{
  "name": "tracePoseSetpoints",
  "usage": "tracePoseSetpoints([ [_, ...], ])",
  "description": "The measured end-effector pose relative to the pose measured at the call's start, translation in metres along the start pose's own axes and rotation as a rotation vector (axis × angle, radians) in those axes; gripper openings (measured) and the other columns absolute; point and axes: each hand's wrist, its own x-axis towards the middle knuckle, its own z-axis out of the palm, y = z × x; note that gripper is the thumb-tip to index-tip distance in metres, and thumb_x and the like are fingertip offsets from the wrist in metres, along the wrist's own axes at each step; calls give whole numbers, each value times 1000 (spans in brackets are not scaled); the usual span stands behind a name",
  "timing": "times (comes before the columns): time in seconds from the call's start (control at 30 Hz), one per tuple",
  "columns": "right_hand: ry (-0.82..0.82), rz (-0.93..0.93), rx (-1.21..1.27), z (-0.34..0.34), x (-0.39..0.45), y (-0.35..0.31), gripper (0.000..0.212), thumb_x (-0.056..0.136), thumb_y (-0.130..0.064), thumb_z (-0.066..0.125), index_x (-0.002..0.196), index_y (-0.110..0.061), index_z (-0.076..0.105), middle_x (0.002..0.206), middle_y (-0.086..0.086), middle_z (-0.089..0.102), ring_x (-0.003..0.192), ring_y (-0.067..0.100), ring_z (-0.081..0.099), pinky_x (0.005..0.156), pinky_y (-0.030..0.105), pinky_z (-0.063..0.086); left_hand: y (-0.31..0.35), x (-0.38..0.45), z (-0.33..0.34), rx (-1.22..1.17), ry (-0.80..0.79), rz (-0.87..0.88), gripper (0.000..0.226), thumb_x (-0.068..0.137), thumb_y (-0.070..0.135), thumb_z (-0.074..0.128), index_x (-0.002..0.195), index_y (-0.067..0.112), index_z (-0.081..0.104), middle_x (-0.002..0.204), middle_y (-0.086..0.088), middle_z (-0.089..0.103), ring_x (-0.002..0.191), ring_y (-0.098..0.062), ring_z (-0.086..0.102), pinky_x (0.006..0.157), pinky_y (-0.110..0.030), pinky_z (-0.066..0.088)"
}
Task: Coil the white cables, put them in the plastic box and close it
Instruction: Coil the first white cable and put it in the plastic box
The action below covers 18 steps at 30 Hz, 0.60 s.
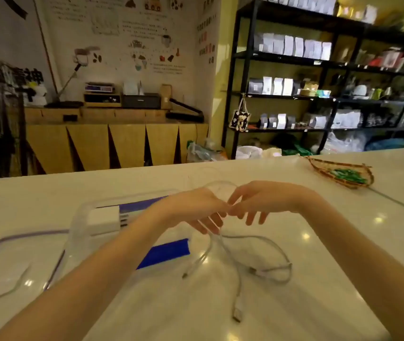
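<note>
White cables [239,263] hang from both hands over the white counter. Their loose ends and plugs trail on the surface below. A loop of cable arcs above my fingers. My left hand [196,209] and my right hand [257,201] meet above the counter, both pinching the same cable. The clear plastic box [78,222] stands open to the left under my left forearm. It holds a white charger [104,219] and blue items. Its clear lid [6,262], edged in purple, lies flat at the far left.
A woven basket [343,173] with green pieces sits at the counter's far right. Beyond the counter are a wooden cabinet [112,141] with office gear and black shelves [319,94] of packaged goods.
</note>
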Motion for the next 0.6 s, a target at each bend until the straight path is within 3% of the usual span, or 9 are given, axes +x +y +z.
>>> tracePoseSetpoints([
  [0.2,9,-20,17,41,-1,26,25,80,-20,62,104,-13,60,80,2,69,66,9,66,55,22,51,-15,-5,42,266,-51,35,21,84,29,58,89,9,62,71,0,65,62,-9,65,51,-16,54],
  [0.3,41,-47,-3,53,-3,33,19,77,-17,64,95,-14,64,74,0,68,59,5,63,51,17,49,-18,-8,59,368,-12,81,24,81,31,59,86,7,63,69,-2,64,58,-11,61,54,-21,53],
  [0.4,66,-66,-5,59,-7,39,15,72,-20,69,86,-17,68,69,-3,67,49,-4,56,54,18,48,-22,-8,68,496,116,137,20,84,23,57,93,7,64,90,-10,68,73,-18,62,68,-31,52],
  [0.5,104,-60,-49,65,-10,41,15,66,-29,74,78,-22,69,61,-15,61,53,-5,53,55,14,42,-27,-5,70,474,196,167,15,84,15,56,96,10,64,101,-7,66,85,-17,60,70,-25,48],
  [0.6,124,-59,-44,70,-9,40,10,66,-28,75,72,-22,69,59,-15,60,55,-3,53,52,11,41,-33,-2,68,430,242,167,15,85,12,54,98,12,62,106,-6,63,91,-16,58,76,-24,47],
])
